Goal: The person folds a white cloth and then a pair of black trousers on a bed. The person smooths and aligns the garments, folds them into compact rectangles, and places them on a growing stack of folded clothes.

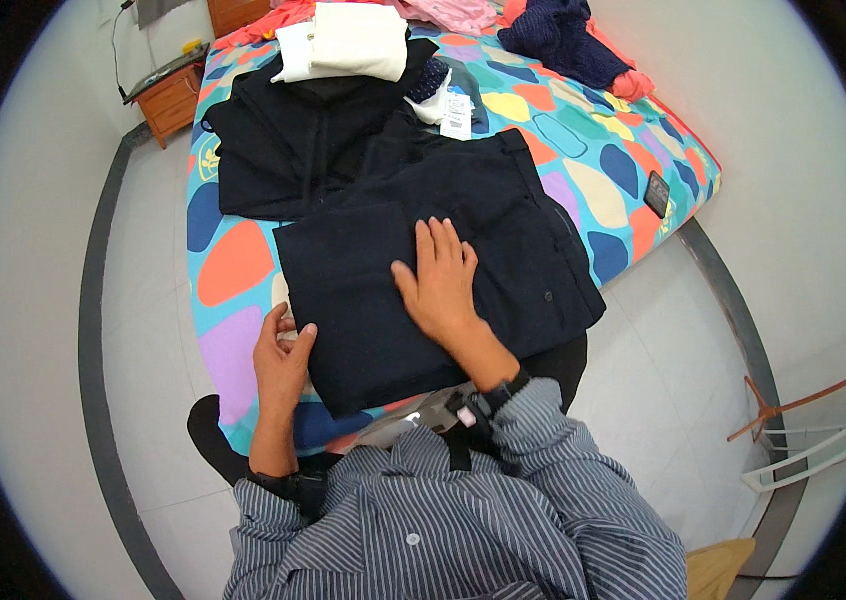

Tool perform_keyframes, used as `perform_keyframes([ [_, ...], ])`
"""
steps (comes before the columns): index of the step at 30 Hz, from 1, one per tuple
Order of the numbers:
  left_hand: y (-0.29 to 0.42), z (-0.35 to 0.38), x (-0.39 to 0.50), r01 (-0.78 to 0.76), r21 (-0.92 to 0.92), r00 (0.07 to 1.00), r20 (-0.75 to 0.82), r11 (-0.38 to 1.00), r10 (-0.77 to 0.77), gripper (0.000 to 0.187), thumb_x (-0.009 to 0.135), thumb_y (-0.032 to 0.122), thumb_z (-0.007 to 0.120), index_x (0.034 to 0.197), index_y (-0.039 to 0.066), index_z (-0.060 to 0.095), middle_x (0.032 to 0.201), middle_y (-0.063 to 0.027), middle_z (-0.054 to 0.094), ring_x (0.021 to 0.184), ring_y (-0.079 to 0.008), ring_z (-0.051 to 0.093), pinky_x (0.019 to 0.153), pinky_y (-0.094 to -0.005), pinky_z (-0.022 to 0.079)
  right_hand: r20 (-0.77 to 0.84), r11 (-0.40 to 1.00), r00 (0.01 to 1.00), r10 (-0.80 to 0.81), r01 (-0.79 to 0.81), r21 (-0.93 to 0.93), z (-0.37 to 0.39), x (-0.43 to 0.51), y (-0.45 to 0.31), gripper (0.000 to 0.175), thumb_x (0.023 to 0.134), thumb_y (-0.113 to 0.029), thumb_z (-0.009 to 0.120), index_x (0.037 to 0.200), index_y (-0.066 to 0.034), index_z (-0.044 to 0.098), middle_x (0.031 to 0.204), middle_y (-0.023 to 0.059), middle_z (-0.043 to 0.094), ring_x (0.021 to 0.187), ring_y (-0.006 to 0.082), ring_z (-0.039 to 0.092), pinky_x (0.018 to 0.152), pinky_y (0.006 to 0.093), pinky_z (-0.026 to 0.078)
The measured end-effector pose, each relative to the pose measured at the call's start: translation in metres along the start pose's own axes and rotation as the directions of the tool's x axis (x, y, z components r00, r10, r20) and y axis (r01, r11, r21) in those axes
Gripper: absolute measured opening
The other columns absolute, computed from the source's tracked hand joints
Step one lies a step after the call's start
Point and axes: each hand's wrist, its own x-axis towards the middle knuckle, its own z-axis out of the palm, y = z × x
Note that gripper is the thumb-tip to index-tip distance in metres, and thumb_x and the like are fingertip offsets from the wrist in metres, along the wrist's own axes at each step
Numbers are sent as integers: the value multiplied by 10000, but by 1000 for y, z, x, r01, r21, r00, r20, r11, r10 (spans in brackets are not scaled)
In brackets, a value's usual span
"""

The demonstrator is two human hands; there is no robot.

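Observation:
Dark navy trousers (513, 225) lie partly folded at the near end of the bed, with the waistband (569, 240) to the right. A folded leg section (363, 277) covers their left part. My right hand (441, 289) rests flat on the cloth near the middle, its fingers pointing away from me. At the fold's left edge is my left hand (284, 360), thumb close to or touching the cloth and fingers loosely curled and apart. It appears to hold nothing. A dark button (549, 297) shows near the waistband.
Black garments (295, 150) lie beyond the trousers, topped by folded white cloth (359, 45). A tagged bundle (460, 97) sits beside them. A dark phone-like object (657, 193) lies near the right edge of the patterned bed (235, 262). A wooden nightstand (171, 101) stands back left.

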Motion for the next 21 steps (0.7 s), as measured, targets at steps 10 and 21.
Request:
perform_keyframes([
  [10, 20, 7, -21, 82, -158, 991, 118, 984, -63, 581, 909, 49, 724, 1411, -61, 454, 939, -46, 606, 763, -62, 530, 601, -212, 428, 242, 914, 920, -308, 216, 343, -10, -69, -89, 818, 860, -339, 725, 1469, 94, 391, 1529, 353, 348, 1461, 497, 294, 1172, 575, 236],
  [21, 52, 42, -55, 67, -512, 922, 361, 856, 143, 539, 1061, 140, 519, 1555, 16, 342, 955, -21, 592, 851, -104, 568, 787, -255, 489, 503, 541, 864, 7, -426, 725, -54, -46, -56, 922, 861, -425, 748, 1485, 123, 348, 1436, 370, 477, 1345, 444, 507, 1100, 427, 424],
])
